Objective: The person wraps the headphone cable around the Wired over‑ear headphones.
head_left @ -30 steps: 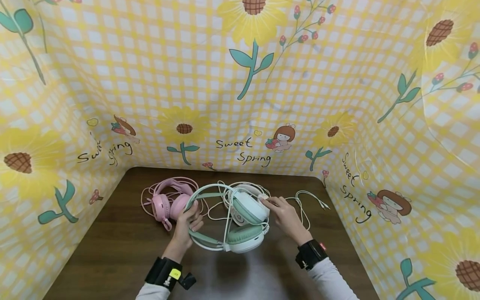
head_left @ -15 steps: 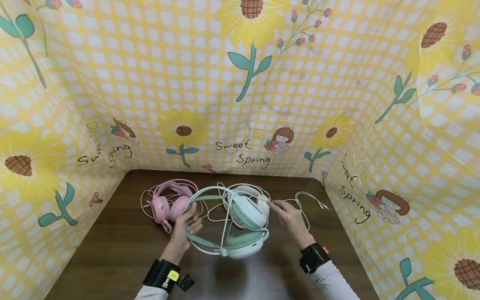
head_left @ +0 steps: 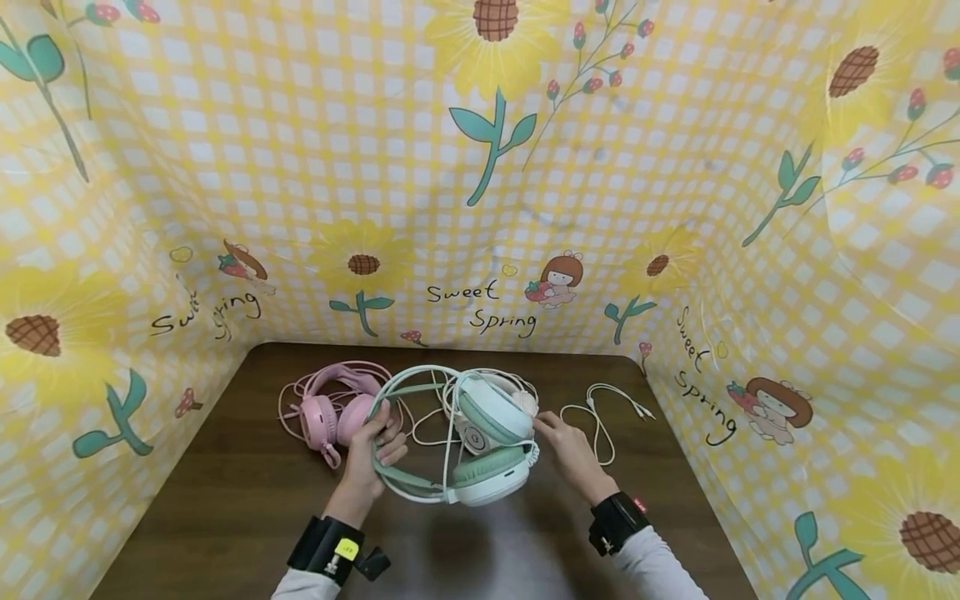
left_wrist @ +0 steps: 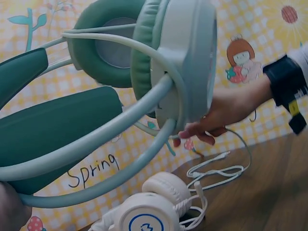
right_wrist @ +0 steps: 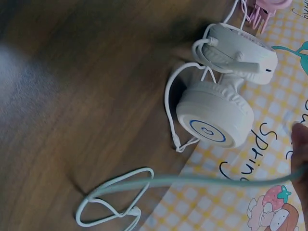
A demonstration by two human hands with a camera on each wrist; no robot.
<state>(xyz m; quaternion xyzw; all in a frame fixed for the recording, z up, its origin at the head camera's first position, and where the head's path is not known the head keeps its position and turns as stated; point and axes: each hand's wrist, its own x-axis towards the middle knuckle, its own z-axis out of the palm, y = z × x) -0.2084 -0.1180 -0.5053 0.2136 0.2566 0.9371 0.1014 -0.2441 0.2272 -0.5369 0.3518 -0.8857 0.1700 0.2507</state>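
Note:
Mint-green and white over-ear headphones are held up above the table, tilted, ear cups toward the right. My left hand grips them by the padded headband. A thin pale cable runs across the headphones between headband and cups. My right hand is beside the upper ear cup, pinching the pale cable close to it. From those fingers the cable drops to a loose loop on the table, its plug end lying at the right. The ear cup partly hides the right fingertips in the left wrist view.
Behind the held headphones lie white headphones with their cord bundled. Pink headphones with a coiled cord lie to the left. The brown wooden table is walled on three sides by yellow checked cloth.
My right hand has moved slightly downward beside the ear cup. The loose cable loop on the table has shifted a little. My left hand keeps its grip on the headband.

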